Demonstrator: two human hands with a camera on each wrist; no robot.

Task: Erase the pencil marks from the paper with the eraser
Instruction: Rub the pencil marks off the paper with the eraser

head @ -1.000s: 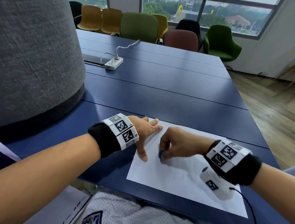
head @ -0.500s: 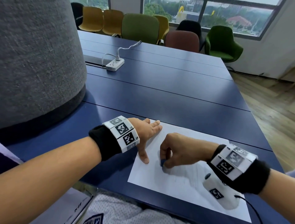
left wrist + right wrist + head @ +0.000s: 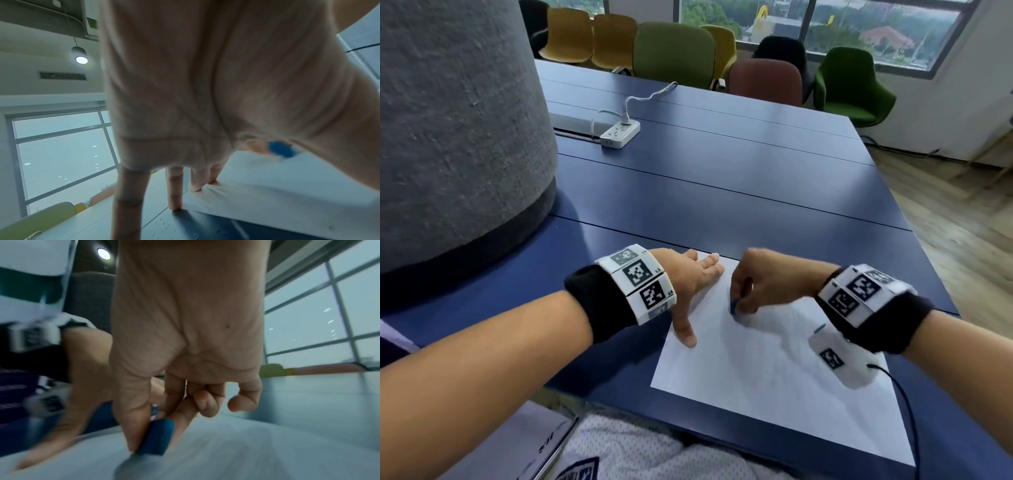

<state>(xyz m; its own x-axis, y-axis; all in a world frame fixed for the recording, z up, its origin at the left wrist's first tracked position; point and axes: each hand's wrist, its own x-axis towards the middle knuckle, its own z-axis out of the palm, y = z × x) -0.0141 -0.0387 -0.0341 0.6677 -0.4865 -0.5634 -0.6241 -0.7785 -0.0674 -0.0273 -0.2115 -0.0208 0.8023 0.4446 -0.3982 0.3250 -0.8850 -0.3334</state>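
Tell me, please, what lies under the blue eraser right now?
The white paper lies under the blue eraser, which the right hand pinches. Any pencil marks directly beneath it are covered.

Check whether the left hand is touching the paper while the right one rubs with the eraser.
Touching. In the left wrist view the fingertips of the left hand press on the paper near its edge; the head view shows the thumb on it too.

Blue eraser [image 3: 734, 306] on white paper [image 3: 774, 377]

Navy table [image 3: 722, 192]; black-and-white checkered wristbands [image 3: 637, 282]; green, yellow, maroon chairs [image 3: 674, 51].
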